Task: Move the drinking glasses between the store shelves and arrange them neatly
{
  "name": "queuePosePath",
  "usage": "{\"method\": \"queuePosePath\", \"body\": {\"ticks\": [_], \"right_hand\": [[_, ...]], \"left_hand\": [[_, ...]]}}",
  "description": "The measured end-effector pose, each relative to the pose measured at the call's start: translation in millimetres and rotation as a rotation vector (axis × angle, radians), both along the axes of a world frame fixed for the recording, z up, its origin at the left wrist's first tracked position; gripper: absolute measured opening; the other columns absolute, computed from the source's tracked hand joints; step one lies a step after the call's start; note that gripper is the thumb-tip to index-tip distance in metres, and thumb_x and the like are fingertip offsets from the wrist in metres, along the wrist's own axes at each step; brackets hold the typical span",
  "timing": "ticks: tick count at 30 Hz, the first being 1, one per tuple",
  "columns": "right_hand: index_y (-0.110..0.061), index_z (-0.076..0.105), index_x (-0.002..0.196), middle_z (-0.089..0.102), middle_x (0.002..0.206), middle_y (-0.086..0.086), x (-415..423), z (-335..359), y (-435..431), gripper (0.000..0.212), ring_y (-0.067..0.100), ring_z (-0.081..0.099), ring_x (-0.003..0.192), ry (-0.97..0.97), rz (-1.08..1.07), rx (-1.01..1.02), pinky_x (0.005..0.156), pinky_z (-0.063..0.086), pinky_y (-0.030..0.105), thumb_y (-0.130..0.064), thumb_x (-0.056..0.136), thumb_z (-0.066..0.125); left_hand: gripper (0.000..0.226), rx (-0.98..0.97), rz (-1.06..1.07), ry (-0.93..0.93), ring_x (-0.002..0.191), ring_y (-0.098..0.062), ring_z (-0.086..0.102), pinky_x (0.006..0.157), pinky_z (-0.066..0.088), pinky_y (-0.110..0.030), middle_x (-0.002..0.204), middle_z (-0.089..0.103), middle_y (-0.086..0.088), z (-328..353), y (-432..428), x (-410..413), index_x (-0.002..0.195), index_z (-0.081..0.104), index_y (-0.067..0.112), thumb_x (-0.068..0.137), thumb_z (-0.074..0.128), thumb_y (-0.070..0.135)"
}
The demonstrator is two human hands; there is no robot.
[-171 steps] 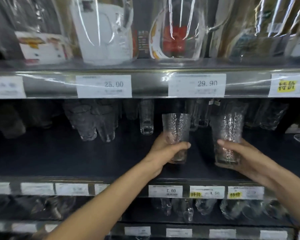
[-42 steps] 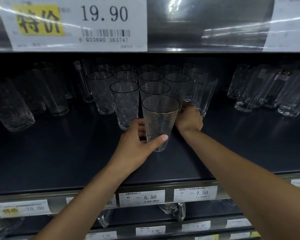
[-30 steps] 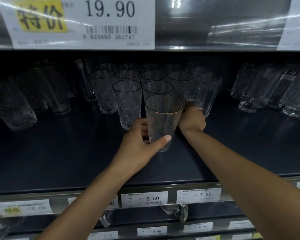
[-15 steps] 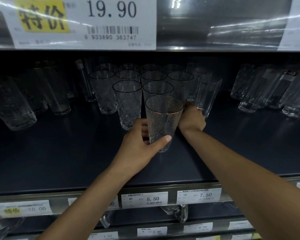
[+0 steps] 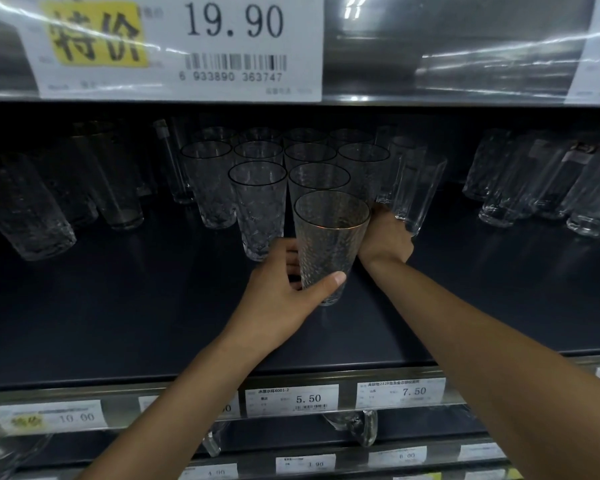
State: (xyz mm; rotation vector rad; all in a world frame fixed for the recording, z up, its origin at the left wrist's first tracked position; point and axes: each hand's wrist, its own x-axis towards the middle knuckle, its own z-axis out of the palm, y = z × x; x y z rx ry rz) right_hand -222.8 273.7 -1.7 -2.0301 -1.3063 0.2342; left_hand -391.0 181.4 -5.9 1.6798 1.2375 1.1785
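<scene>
The front of the dark shelf board (image 5: 136, 323) lies bare across the lower left of the frame, a wide way in, reaching as far as the glasses at the left (image 5: 32, 216). In the centre a block of textured glasses (image 5: 257, 202) stands rim to rim and closes the way to the back. Just in front of it the gold-rimmed glass (image 5: 329, 237), gripped by the left hand (image 5: 284, 292), and the right hand (image 5: 385, 237) fill the middle. A tall plain glass (image 5: 420, 192) stands just beside that hand. Right of it a bare strip runs back — then come the glasses at the right (image 5: 534, 188). The upper shelf rail (image 5: 465, 46) caps the opening.
</scene>
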Motion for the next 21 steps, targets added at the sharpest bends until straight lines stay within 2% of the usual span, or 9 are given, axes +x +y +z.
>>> {"method": "queuePosePath", "body": {"ticks": [8, 21], "right_hand": [[-0.013, 0.057, 0.121, 0.065, 0.118, 0.016, 0.2, -0.1, 0.5, 0.034, 0.036, 0.061, 0.11, -0.019, -0.005, -0.004, 0.08, 0.045, 0.042, -0.037, 0.099, 0.048], [-0.012, 0.058, 0.123, 0.064, 0.121, 0.016, -0.2, -1.5, -1.1, 0.034, 0.037, 0.06, 0.112, -0.037, -0.022, 0.0, 0.081, 0.045, 0.042, -0.035, 0.099, 0.049]], "left_hand": [[0.05, 0.001, -0.001, -0.011, 0.094, 0.019, 0.055, 0.078, 0.051, -0.007, 0.105, 0.06, 0.019, 0.1, -0.2, -0.1, 0.114, 0.049, 0.031, 0.077, 0.082, 0.035], [0.051, 0.009, -0.01, -0.003, 0.095, 0.019, 0.056, 0.078, 0.05, -0.006, 0.107, 0.06, 0.019, -0.4, -0.6, -0.7, 0.117, 0.049, 0.028, 0.078, 0.081, 0.035]]}}
